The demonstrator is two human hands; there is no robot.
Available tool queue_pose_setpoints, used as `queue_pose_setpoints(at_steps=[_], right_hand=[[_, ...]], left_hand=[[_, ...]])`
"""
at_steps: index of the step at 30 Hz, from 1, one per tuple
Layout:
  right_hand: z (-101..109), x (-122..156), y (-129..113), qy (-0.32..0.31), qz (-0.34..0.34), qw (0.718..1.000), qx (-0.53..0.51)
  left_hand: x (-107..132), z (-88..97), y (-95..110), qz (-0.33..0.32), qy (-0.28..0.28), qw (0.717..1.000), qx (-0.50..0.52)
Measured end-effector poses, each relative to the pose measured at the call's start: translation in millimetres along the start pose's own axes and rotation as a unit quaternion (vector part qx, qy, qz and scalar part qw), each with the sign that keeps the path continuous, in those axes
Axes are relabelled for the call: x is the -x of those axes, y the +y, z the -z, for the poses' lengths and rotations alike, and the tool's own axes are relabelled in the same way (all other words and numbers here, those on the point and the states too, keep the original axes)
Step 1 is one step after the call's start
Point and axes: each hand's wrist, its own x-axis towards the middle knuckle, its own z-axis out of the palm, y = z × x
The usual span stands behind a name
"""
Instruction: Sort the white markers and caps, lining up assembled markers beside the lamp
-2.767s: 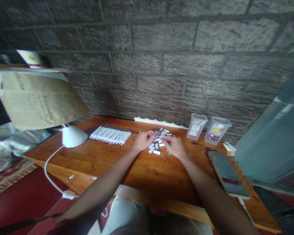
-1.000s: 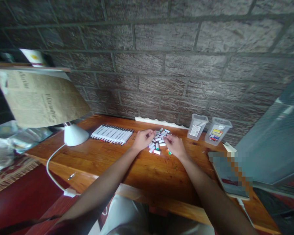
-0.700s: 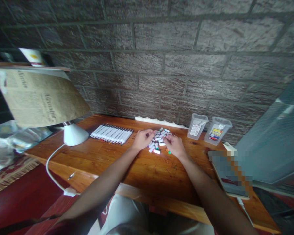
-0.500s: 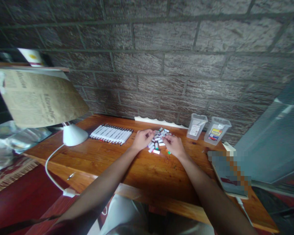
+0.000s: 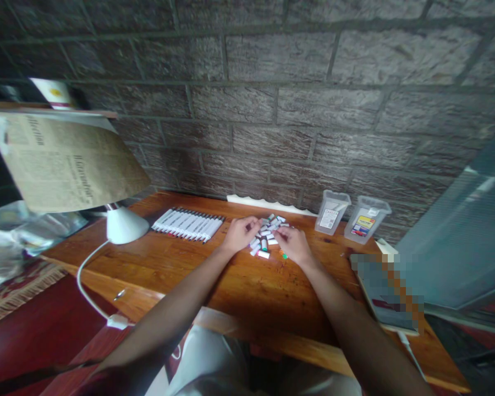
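Note:
A loose pile of white marker caps (image 5: pixel 265 242) with coloured ends lies on the wooden desk, between my two hands. On the pile's left edge rests my left hand (image 5: pixel 241 234), its fingers curled in and closed. My right hand (image 5: pixel 293 243) is at the right edge, fingers also bent together by the caps. Whatever either hand may hold is too small or hidden to make out. Left of my left hand, white markers (image 5: pixel 188 224) with dark ends lie side by side in a neat row. Small orange and green pieces (image 5: pixel 283 254) sit under my right fingers.
Two clear plastic containers (image 5: pixel 332 213) with labels stand at the back right. A tablet-like device (image 5: pixel 383 297), partly pixelated, lies at the right edge with a cable. A lamp (image 5: pixel 126 224) with a newsprint shade stands left. Behind the desk (image 5: pixel 165 269) rises a stone-block wall (image 5: pixel 251 104).
The view has shifted very slightly. My hands, the caps and the row of markers hold the same places.

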Motion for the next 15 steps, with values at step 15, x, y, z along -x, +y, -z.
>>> queue_pose_setpoints(at_steps=[15], right_hand=[[0.2, 0.3, -1.3, -0.007, -0.007, 1.000, -0.002]], left_hand=[[0.4, 0.2, -0.7, -0.003, -0.005, 1.000, -0.002]])
